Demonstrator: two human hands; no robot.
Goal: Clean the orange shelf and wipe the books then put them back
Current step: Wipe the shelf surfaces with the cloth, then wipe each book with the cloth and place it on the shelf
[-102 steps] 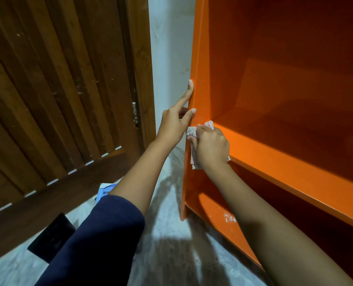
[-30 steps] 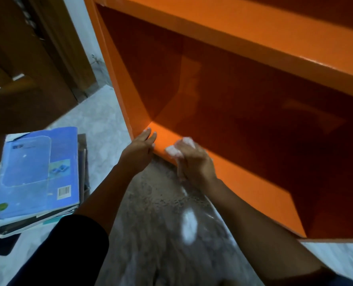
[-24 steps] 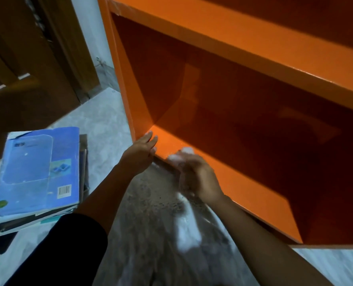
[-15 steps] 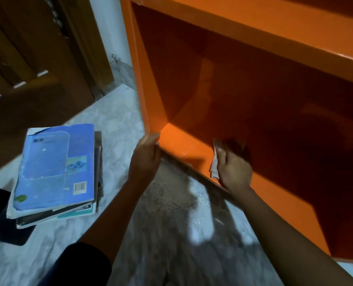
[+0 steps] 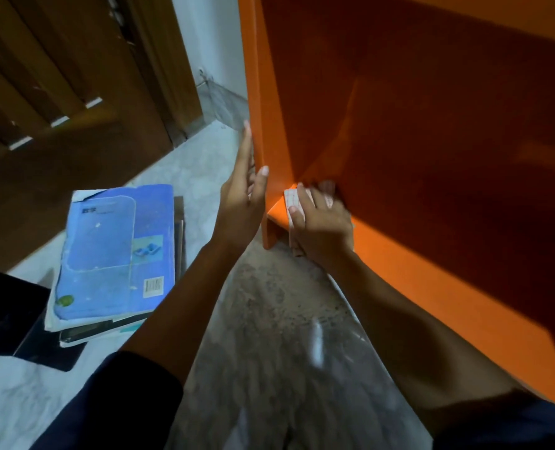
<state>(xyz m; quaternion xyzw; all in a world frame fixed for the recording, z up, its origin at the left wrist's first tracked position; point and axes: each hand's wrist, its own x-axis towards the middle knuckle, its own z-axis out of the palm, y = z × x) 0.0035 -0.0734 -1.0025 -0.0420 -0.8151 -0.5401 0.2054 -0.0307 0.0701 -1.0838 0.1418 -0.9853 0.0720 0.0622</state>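
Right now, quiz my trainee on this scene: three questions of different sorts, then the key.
1. True or false: the books lie inside the shelf.
2. Which hand holds the cloth?
3. The left hand touches: A) the shelf's side; B) the books; C) the floor.
Key: 1. False; they are stacked on the floor. 2. The right hand, at the bottom board's left corner. 3. A.
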